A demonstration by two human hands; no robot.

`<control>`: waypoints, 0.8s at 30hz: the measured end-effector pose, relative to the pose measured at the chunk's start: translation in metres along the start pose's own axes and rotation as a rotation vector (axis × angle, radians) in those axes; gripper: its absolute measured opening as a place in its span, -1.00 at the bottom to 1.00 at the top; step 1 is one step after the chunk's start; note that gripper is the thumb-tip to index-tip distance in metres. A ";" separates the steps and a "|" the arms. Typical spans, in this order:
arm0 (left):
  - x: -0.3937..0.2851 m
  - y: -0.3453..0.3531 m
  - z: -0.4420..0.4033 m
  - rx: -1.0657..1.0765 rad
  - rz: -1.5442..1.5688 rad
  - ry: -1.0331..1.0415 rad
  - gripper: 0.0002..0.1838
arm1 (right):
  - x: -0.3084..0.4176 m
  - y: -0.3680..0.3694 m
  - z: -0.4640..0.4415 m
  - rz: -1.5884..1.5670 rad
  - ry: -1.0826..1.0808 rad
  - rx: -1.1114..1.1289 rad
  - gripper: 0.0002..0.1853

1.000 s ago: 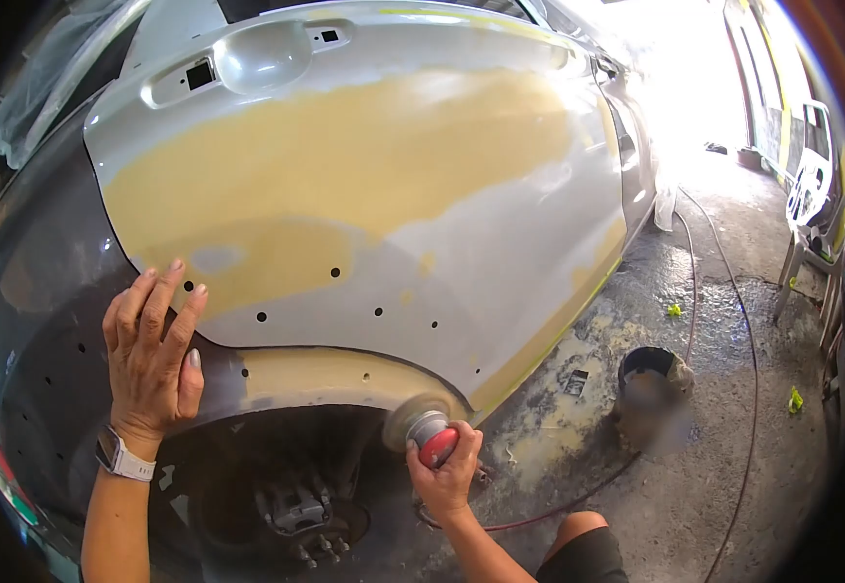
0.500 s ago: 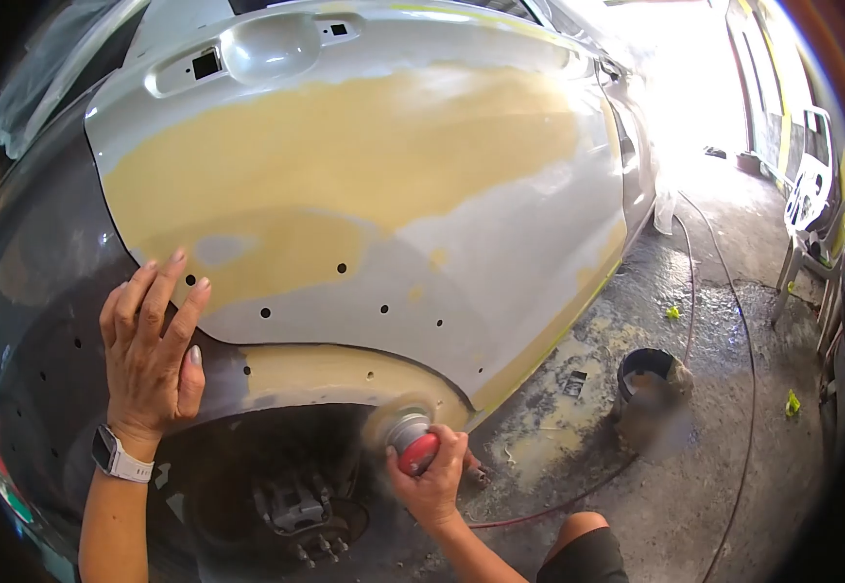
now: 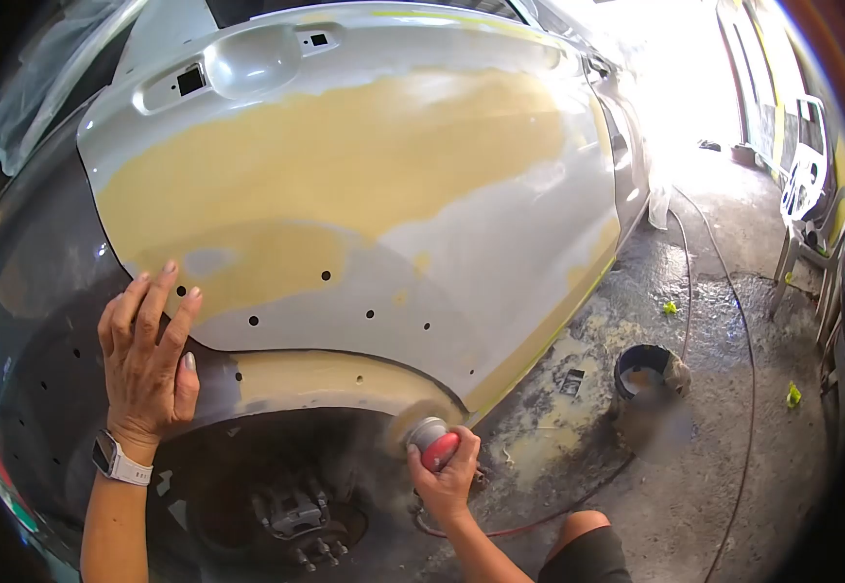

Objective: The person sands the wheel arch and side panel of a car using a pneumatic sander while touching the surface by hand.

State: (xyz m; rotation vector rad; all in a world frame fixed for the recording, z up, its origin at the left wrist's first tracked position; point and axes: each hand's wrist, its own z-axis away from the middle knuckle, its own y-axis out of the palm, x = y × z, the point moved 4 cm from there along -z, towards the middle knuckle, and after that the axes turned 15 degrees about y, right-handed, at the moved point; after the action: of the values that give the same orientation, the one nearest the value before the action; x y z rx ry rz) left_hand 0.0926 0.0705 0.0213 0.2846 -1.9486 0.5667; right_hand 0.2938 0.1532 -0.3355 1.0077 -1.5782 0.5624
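My left hand (image 3: 147,355), with a watch (image 3: 121,458) on its wrist, lies with fingers spread on the car body, at the seam between the dark fender and the door panel (image 3: 500,248). Yellow filler (image 3: 344,146) covers much of the door. My right hand (image 3: 447,473) is wrapped round a red and grey sander (image 3: 437,448). Its blurred round pad is against the lower right end of the yellowish wheel arch (image 3: 315,379). Several small dark holes run along the lower part of the door.
Below the arch, a wheel hub with studs (image 3: 317,549) shows in shadow. A dark bucket (image 3: 636,374) stands on the stained, wet floor (image 3: 578,418), with hoses (image 3: 748,389) running past. A white plastic chair (image 3: 803,189) stands at the right.
The sander and my right hand moved left along the arch, then back right to its lower end. My left hand has kept its place on the panel. The view has shifted slightly.
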 end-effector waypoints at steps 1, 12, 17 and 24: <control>0.000 0.000 0.000 0.001 -0.005 0.000 -0.22 | 0.016 0.003 0.000 0.013 -0.029 0.011 -0.26; 0.004 0.000 0.005 -0.055 0.003 -0.019 -0.19 | -0.003 -0.020 0.027 -0.178 0.037 0.024 -0.23; 0.001 0.002 0.003 -0.048 -0.026 -0.028 -0.19 | -0.046 -0.038 0.028 -0.122 0.163 0.034 -0.24; 0.002 0.003 0.005 -0.014 -0.033 -0.001 -0.20 | 0.022 -0.018 -0.009 -0.027 -0.064 0.100 -0.27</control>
State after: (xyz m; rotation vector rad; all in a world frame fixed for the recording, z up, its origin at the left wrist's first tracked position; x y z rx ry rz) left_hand 0.0867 0.0704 0.0207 0.3072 -1.9449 0.5311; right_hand 0.3140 0.1443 -0.3147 1.1307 -1.6031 0.6006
